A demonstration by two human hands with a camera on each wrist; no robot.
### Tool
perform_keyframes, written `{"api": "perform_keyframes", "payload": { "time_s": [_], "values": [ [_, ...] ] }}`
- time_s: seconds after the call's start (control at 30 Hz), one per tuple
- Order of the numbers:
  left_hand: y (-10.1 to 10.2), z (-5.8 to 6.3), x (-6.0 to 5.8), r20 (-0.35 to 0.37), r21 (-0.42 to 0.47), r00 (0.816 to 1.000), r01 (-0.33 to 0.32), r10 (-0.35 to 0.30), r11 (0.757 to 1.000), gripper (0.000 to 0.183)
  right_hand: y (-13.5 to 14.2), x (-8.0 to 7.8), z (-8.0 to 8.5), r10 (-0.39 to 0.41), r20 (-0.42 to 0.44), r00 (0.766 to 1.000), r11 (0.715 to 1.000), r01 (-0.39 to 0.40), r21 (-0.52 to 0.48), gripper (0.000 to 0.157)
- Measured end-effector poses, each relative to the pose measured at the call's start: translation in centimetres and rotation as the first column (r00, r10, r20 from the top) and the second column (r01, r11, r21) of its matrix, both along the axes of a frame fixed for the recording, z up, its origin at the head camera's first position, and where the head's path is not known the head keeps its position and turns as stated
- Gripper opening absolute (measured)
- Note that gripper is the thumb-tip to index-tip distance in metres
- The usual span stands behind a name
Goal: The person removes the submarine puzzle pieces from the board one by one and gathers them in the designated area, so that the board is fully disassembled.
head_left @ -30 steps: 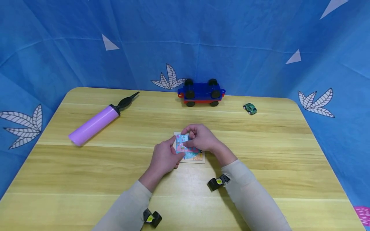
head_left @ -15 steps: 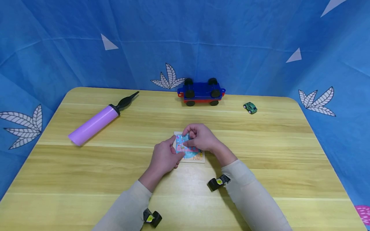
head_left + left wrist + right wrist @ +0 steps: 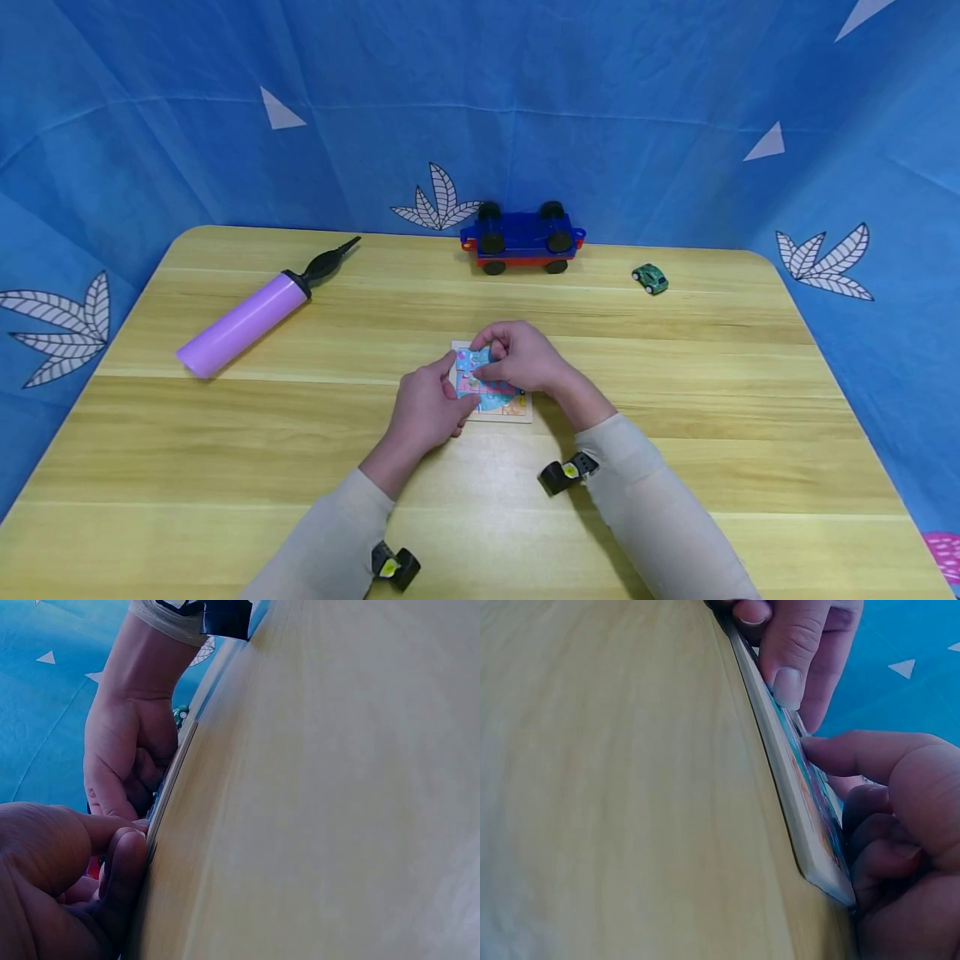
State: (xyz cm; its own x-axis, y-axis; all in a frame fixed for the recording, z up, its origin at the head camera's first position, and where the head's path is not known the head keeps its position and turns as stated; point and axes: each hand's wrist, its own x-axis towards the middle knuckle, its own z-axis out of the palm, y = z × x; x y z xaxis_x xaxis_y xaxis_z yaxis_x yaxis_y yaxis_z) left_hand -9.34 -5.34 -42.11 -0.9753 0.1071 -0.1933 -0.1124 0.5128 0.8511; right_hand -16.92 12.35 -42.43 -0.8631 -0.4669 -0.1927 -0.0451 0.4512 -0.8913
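A small square jigsaw puzzle with a pink and blue picture lies in a pale wooden frame near the middle of the table. My left hand holds the frame's left side, its thumb over the lower left corner of the picture. From the right comes my right hand, thumb and index finger pinching at a puzzle piece in the upper left part; its other fingers are curled. The palm hides the upper right of the picture. The right wrist view shows the frame's edge low on the table, both thumbs on the picture.
A purple hand pump with a black nozzle lies at the left. At the back edge are blue and red toy wagons, the blue one upside down on the red. A small green toy car stands at the back right, before a blue cloth backdrop.
The right fingertips shift very slightly over the upper left of the puzzle. The left hand and the frame stay in place.
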Motion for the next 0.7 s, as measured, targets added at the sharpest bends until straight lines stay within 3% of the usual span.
{"api": "perform_keyframes", "payload": {
  "time_s": [0.7],
  "values": [
    [0.1,0.1,0.1,0.037,0.033,0.999,-0.04,0.039,0.999,0.079,2.5,0.7,0.0,-0.03,-0.093,0.995,0.998,0.026,-0.053,0.032]
  ]
}}
